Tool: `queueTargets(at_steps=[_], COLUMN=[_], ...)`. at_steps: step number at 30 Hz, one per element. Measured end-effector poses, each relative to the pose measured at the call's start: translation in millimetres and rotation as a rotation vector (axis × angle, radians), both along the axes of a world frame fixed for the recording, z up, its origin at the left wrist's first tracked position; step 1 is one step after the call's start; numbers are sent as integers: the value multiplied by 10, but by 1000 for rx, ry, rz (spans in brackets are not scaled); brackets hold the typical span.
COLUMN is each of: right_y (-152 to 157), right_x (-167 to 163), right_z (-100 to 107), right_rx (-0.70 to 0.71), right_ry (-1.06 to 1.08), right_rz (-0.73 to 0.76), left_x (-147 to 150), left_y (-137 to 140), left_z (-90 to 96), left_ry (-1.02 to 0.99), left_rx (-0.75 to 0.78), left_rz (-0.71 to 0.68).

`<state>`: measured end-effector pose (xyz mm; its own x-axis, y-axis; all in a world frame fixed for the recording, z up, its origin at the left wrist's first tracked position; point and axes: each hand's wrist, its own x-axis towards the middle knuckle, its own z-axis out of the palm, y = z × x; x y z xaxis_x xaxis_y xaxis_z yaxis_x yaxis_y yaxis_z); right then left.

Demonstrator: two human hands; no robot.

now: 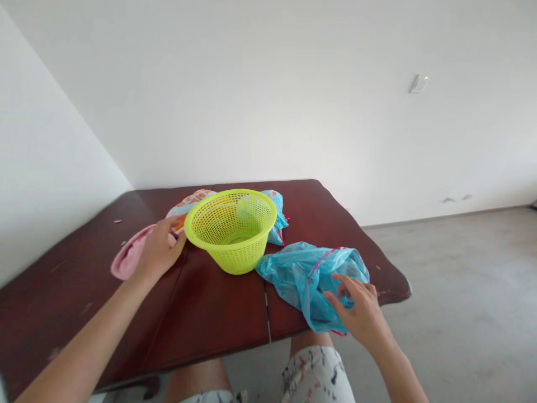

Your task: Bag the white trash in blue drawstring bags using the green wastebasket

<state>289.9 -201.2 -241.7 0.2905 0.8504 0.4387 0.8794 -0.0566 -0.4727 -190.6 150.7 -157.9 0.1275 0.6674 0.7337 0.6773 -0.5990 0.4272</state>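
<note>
A yellow-green plastic mesh basket [239,252] stands upright near the middle of the table, with nothing visible inside it. My left hand [161,246] is beside its left rim, fingers stretched out and apart; whether they touch the rim I cannot tell. Just right of the basket lies a crumpled blue plastic bag [293,274] with a red drawstring, its mouth facing me. Over that mouth is my right hand [356,305], open, thumb and fingers spread with nothing between them.
A pink, rounded item [131,260] lies left of the basket, partly behind my left hand. Behind the basket are an orange-and-white patterned item [195,197] and another blue bag [276,224]. The dark red wooden table [218,319] has a wavy edge, with a white wall behind.
</note>
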Motion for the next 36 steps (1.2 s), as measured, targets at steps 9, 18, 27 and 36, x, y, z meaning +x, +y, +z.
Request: queueTargets(at_steps=[9, 18, 27, 36], right_y=[619, 121, -467, 373], right_x=[-492, -647, -397, -894], right_z=[172, 288, 739, -9], right_rx=[-69, 949, 886, -196], right_ry=[128, 149, -91, 38], right_rz=[-203, -292, -137, -119], left_x=[369, 1931, 2000, 2017], left_y=[-1775, -1733, -1541, -1534], left_z=[-745, -611, -937, -978], left_ry=[425, 481, 386, 445], left_rx=[-179, -338, -393, -403], left_rz=[-834, -884, -840, -696])
